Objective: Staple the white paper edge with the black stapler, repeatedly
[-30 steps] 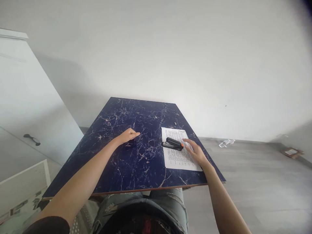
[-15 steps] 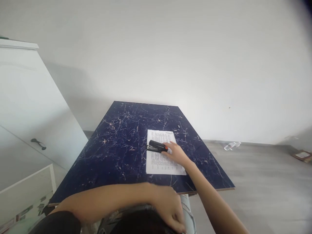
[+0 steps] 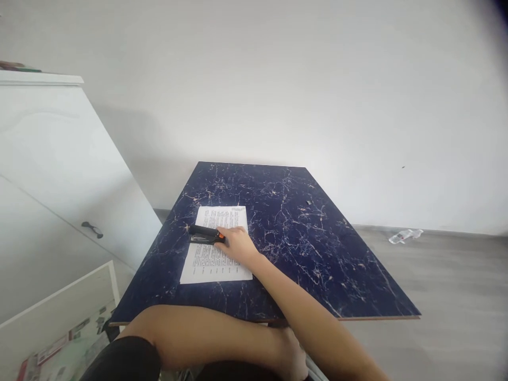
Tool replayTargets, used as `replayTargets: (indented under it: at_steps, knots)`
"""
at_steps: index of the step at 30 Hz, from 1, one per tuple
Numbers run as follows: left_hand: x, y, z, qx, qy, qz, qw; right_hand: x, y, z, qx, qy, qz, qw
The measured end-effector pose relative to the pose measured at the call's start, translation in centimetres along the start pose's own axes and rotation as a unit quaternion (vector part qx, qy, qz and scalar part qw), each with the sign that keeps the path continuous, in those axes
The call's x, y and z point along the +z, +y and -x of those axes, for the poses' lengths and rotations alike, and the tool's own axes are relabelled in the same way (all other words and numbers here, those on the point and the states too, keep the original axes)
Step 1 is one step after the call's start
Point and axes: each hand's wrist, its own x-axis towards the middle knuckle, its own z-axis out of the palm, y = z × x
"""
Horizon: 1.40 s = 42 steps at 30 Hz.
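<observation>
A black stapler (image 3: 204,235) with an orange part lies across the printed sheets (image 3: 216,267) on the dark blue marbled table (image 3: 278,254). My right hand (image 3: 238,244) has its fingers around the stapler's right end, and its palm is over the paper. The stapler's other end points left, past the paper's left edge. Below the table's front edge, my left hand (image 3: 294,357) is near my lap, blurred and partly behind my right forearm; its fingers cannot be made out.
A small dark piece (image 3: 308,202) lies on the table's back right. At left stands a white cabinet (image 3: 51,159) with a black handle, and below it an open drawer (image 3: 59,338) with packets. Clear plastic (image 3: 405,236) lies on the floor at right.
The stapler, the sheets and my right hand have moved left across the table. My view has turned slightly left. My left hand has slipped partly behind my right forearm.
</observation>
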Motion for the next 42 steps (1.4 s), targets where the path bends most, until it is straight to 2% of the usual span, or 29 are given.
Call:
replayTargets:
  at_steps: [3, 5, 7, 10, 13, 14, 15, 17, 18, 20, 23, 26, 28, 32, 34, 38, 42]
  knots:
    - [0.8, -0.2, 0.9, 0.001, -0.074, -0.024, 0.997, -0.9, 1.4, 0.4, -0.018, 0.043, -0.048, 0.998]
    - [0.8, -0.3, 1.4, -0.011, -0.099, -0.022, 0.995, -2.7, 4.4, 1.1, 0.001, 0.110, -0.061, 0.992]
    - [0.7, -0.3, 1.5, -0.015, -0.121, -0.004, 0.992, -5.3, 9.1, 2.4, 0.039, 0.194, -0.034, 0.980]
    - [0.6, -0.3, 1.3, -0.032, -0.137, 0.021, 0.990, -9.7, 17.5, 5.6, 0.128, 0.292, 0.082, 0.944]
    - [0.4, -0.2, 1.4, -0.048, -0.113, 0.022, 0.992, -12.5, 23.9, 8.8, 0.238, 0.393, 0.166, 0.873]
    - [0.1, -0.1, 1.6, -0.049, -0.110, 0.017, 0.993, -12.9, 25.3, 9.4, 0.266, 0.412, 0.169, 0.855]
    - [-0.3, 0.0, 1.9, -0.049, -0.118, 0.009, 0.992, -13.0, 26.3, 9.8, 0.282, 0.411, 0.170, 0.850]
    - [-1.4, 0.3, 2.6, -0.038, -0.170, 0.004, 0.985, -12.8, 27.5, 9.7, 0.285, 0.372, 0.168, 0.867]
    - [-2.0, 0.5, 2.8, -0.029, -0.201, 0.009, 0.979, -12.6, 27.9, 9.4, 0.278, 0.337, 0.168, 0.883]
    - [-2.9, 0.6, 3.1, -0.011, -0.220, 0.023, 0.975, -12.2, 28.4, 8.6, 0.269, 0.263, 0.168, 0.911]
    - [-3.0, 0.6, 3.1, -0.011, -0.194, 0.045, 0.980, -12.0, 29.0, 7.8, 0.267, 0.194, 0.174, 0.928]
    - [-1.9, 0.5, 2.6, -0.036, -0.125, 0.075, 0.989, -12.3, 29.2, 7.6, 0.240, 0.202, 0.181, 0.932]
    - [-1.3, 0.4, 2.3, -0.047, -0.107, 0.090, 0.989, -12.6, 29.1, 7.5, 0.228, 0.221, 0.180, 0.931]
    - [-1.1, 0.2, 1.9, -0.058, -0.156, 0.096, 0.981, -12.9, 29.2, 7.0, 0.243, 0.242, 0.158, 0.926]
    - [-1.2, 0.2, 1.7, -0.067, -0.161, 0.097, 0.980, -12.8, 29.0, 6.5, 0.257, 0.263, 0.131, 0.921]
    - [-1.0, 0.3, 1.4, -0.066, -0.182, 0.093, 0.977, -11.2, 26.4, 3.5, 0.252, 0.301, 0.059, 0.918]
    - [-0.9, 0.2, 1.2, -0.061, -0.164, 0.088, 0.981, -7.8, 20.1, -2.8, 0.177, 0.247, 0.017, 0.953]
